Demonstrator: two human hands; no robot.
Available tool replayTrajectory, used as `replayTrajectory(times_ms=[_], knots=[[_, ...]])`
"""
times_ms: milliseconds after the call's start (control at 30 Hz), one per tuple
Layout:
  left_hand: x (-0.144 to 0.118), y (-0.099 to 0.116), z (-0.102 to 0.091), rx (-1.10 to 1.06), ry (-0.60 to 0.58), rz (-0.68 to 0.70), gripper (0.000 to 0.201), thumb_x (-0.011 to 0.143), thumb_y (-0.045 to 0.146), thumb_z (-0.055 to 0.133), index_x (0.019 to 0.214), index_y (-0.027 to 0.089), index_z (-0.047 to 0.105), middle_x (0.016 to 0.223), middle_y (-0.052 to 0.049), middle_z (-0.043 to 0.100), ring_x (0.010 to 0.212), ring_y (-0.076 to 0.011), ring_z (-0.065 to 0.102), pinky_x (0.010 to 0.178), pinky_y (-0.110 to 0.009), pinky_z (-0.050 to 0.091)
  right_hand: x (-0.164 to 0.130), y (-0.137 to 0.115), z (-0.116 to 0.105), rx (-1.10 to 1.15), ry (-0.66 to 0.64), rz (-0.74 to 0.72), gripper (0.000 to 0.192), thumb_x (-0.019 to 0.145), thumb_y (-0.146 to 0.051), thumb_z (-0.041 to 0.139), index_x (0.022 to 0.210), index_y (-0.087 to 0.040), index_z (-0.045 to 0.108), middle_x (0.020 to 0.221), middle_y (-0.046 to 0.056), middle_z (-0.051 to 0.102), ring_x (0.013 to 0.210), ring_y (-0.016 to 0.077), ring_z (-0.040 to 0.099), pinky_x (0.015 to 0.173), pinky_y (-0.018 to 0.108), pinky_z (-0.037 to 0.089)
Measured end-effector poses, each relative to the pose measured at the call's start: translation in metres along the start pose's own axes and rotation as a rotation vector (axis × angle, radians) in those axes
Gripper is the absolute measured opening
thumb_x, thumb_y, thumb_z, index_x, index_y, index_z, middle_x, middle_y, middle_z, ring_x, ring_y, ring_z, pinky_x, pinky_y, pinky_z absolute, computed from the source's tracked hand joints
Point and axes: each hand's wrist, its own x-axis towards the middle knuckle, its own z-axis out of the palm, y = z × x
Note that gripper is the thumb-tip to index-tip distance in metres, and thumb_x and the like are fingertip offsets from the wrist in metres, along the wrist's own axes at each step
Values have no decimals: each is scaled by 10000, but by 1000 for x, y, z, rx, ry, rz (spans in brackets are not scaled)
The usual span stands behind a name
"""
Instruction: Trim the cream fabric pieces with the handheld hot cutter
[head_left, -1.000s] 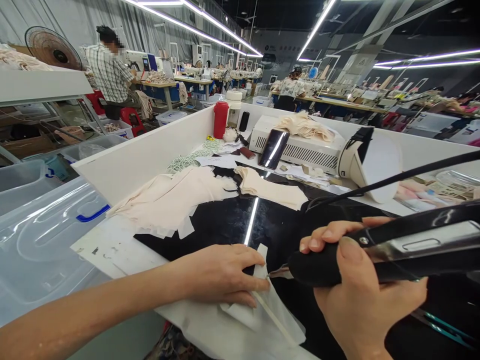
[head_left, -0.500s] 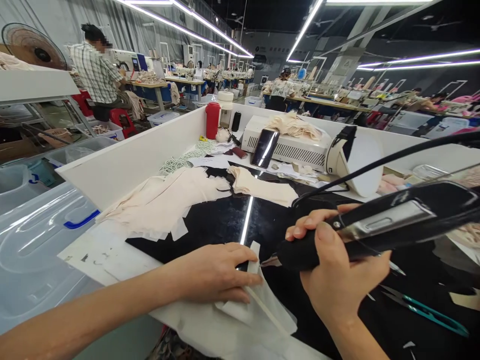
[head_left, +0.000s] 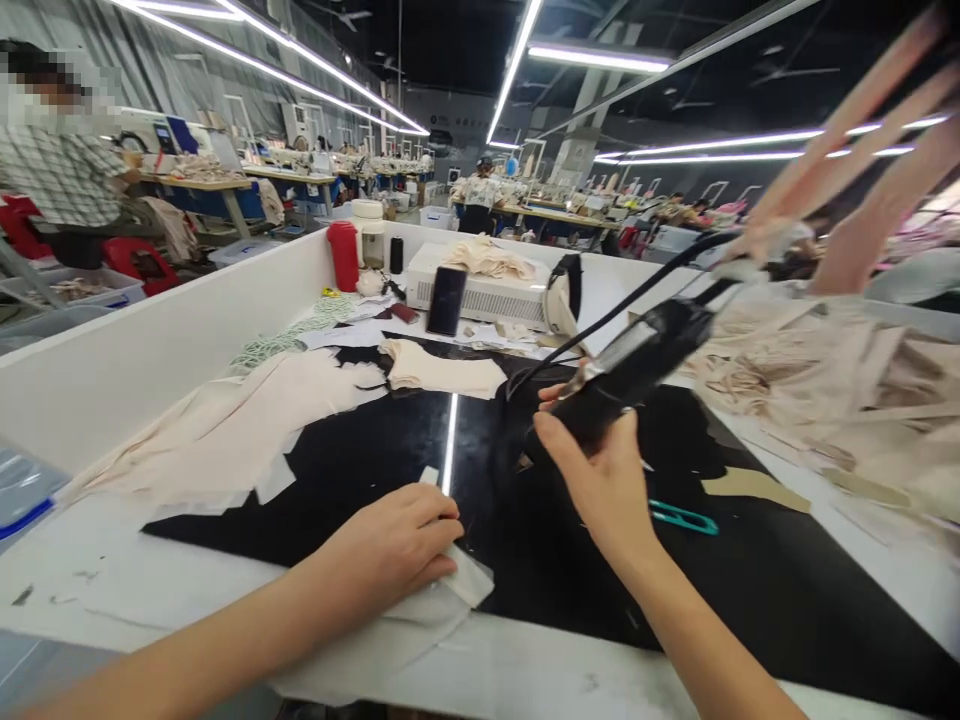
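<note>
My left hand lies near the front edge of the table, its fingers bent and closed on a pale, sheer fabric piece. The lower part of that fabric hangs over the table edge beneath my forearm. In my right hand is a black corded hand tool with a metal strip along its body, held raised and tilted above the black mat. A small tip shows at its low end, apart from the fabric. Teal thread snips lie beside my right wrist, partly hidden by it.
Stacked cream fabric pieces lie left, with a smaller stack farther back. Behind stand a phone, a white vented machine and a red bottle. Loose beige fabric heaps right. A co-worker sits beyond the low partition.
The view has turned right, bringing in the fabric heap. My right hand has lifted the tool away from the fabric. My left fingers have curled in more on the fabric.
</note>
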Motion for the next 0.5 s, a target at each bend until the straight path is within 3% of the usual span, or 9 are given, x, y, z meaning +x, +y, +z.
replayTrajectory(times_ms=[67,200,367,500], knots=[[2,0,3,-7,-21,2,61,1092,215,735,1075,170,696,1166,-73,750,1117,-252,753,1010,-378,641,1,8,-19,-108,-89,-5,562,913,-629,843,1299,-264,661,1187,61,816,1065,260,782,930,446,666],[3,-2,4,-68,-21,-4,176,1103,78,605,985,206,635,1118,-30,731,1043,-203,744,952,-310,617,0,26,-77,-306,-232,-25,532,840,-619,912,1229,-276,794,1153,56,846,1048,299,798,947,506,669],[1,-2,2,-70,-14,33,287,1122,47,441,943,221,583,928,3,663,823,-192,669,899,-326,569,-12,64,-153,-506,-266,-55,465,910,-687,817,1153,-294,866,1099,77,872,1021,334,819,938,544,669],[2,-1,-3,-61,-63,-48,276,1106,59,454,920,225,574,843,20,636,729,-186,624,762,-308,494,-26,96,-181,-577,-209,-92,562,862,-804,785,1060,-287,882,1024,88,866,896,333,806,817,515,675]])
